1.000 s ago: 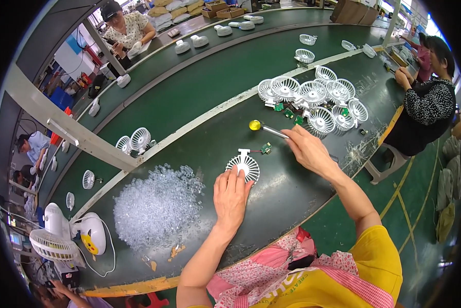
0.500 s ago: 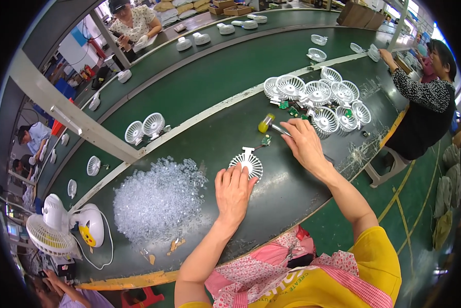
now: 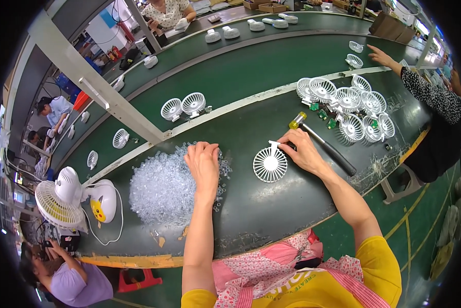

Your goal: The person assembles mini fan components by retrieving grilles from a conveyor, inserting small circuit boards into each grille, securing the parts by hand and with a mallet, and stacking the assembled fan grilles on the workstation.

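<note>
My right hand (image 3: 303, 153) pinches the neck of a white round fan housing (image 3: 270, 165), which lies on the dark table with its ribs facing up. The small circuit board wired to it is hidden, seemingly under that hand. At the right edge of a heap of small clear plastic pieces (image 3: 161, 187) is my left hand (image 3: 202, 165), its fingers bent down and drawn together. Whatever those fingertips hold is too small or hidden to make out. Just beyond my right hand lies a hammer (image 3: 327, 147) with a yellow head and black grip.
Several more fan housings (image 3: 349, 100) with green boards are stacked at the right. Past a pale rail runs a green conveyor (image 3: 251, 64) carrying white parts. A metal post (image 3: 94, 84) rises at left, near a white desk fan (image 3: 61, 197). A co-worker's hand (image 3: 387, 57) reaches over the belt.
My left hand has left the fan housing for the clear pieces. My right hand has let go of the hammer, now lying on the table, and taken the housing's neck. The view has shifted.
</note>
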A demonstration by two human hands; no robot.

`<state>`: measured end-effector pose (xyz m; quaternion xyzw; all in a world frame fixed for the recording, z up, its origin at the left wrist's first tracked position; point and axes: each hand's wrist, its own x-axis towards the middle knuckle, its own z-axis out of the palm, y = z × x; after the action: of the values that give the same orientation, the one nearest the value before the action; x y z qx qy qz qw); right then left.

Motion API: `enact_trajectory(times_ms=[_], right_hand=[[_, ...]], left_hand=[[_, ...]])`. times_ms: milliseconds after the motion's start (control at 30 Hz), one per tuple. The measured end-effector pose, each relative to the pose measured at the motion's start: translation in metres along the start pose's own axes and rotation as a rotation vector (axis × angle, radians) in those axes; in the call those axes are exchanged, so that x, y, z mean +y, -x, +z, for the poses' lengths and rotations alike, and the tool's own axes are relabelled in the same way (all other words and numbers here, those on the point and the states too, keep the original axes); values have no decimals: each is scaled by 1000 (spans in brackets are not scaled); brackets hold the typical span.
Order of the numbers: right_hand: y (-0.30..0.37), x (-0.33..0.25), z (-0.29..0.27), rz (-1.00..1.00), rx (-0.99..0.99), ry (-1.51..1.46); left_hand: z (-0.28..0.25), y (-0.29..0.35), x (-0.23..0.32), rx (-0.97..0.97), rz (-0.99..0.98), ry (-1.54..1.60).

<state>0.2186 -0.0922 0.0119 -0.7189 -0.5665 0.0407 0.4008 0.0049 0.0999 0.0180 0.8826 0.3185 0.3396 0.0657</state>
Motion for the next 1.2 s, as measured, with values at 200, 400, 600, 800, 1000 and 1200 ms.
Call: enact_trajectory(times_ms=[200,400,600,800,1000,1200], right_hand=[[0,-6,1,99,-3,-163],[4,-9,4,67,-38,-121],[5,-15,4,55,-4,-164],[9,-29,9,140,20,-364],[12,-37,15,81,90,-533],[12,-39,14,46,76,-526]], left_hand=[[-4,-6,-2,-119,134,22],[1,-7,-7,-151,98,48],[-3,-8,-1,-83,127,107],[-1,4,33,9,-201,546],[11,18,57,-382,-780,1676],[7,19,67,-416,-815,1662]])
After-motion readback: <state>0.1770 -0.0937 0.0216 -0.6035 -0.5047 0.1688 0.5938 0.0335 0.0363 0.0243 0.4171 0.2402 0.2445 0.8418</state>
